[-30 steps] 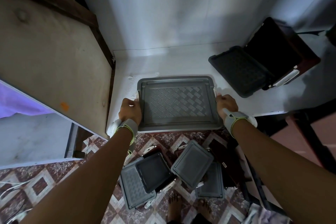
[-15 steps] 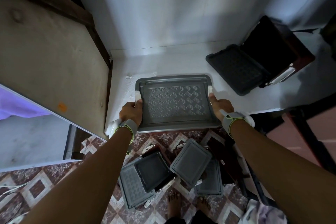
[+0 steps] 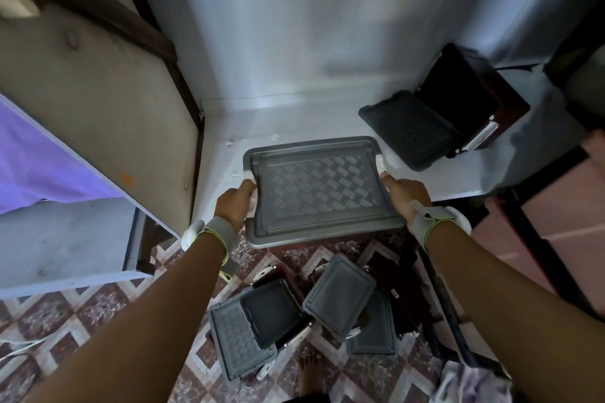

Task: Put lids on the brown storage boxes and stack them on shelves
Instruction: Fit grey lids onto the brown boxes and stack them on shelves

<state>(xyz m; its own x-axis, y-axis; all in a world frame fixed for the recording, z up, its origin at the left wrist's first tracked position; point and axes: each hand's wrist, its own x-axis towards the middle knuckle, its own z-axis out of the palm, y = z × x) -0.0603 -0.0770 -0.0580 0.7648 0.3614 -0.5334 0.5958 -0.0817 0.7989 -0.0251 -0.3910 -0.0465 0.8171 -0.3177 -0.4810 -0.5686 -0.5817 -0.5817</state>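
A lidded storage box [image 3: 319, 188] with a grey patterned lid sits at the front of a white shelf [image 3: 291, 118], its near edge overhanging the floor. My left hand [image 3: 234, 203] grips its left side by a white latch. My right hand [image 3: 406, 195] presses the right side near the other latch. Farther back at the right, an open brown box [image 3: 484, 88] stands on the shelf with a dark lid [image 3: 409, 131] leaning against it. Below on the tiled floor lie several more lids and boxes [image 3: 301, 314].
A beige panel with a dark wooden frame [image 3: 108, 101] walls in the shelf's left side. A purple cloth [image 3: 36, 170] covers a surface at far left. A dark metal frame [image 3: 537, 239] stands at right. My bare feet [image 3: 309, 373] show beside the floor pile.
The lidded box has slid a little farther onto the shelf, and my hands have shifted forward along its sides toward the white latches.
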